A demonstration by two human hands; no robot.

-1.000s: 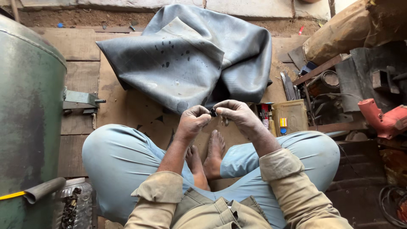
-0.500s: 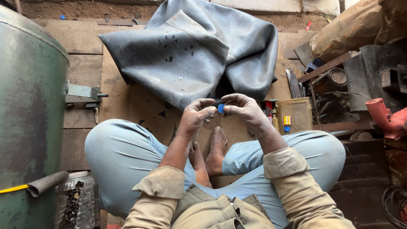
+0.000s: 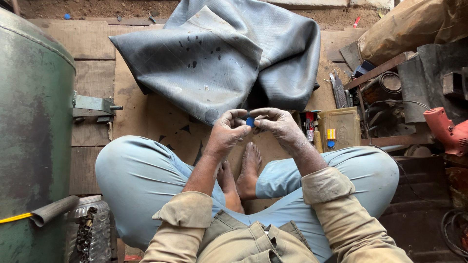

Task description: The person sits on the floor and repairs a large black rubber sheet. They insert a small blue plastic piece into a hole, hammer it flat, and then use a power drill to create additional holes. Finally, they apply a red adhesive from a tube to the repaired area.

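While I scan from the left edge of the frame, I see a tall green metal tank [image 3: 29, 126] filling that side, with a dark hose end [image 3: 53, 210] on a yellow line at its foot and a clear plastic jar [image 3: 92, 233] of dark metal bits at the lower left. Across the upper middle lies a big grey rubber inner tube [image 3: 219, 58], folded flat on the wooden boards [image 3: 92, 53]. Just below its near edge, at the centre, my left hand [image 3: 228, 131] and right hand [image 3: 278, 127] meet, fingers curled narrow, both pinching a small blue cap [image 3: 250, 121] between their fingertips, held above my crossed bare feet [image 3: 241, 170]. Right of the hands sits an open yellowish tin box [image 3: 342, 127], rectangular, with a small yellow-and-blue piece at its near left corner, and a slim red-and-white tube [image 3: 310, 125] just beside it. At the far right edge a red power tool [image 3: 446, 130] rests on dark clutter, below a brown sack [image 3: 404, 29] in the upper right.
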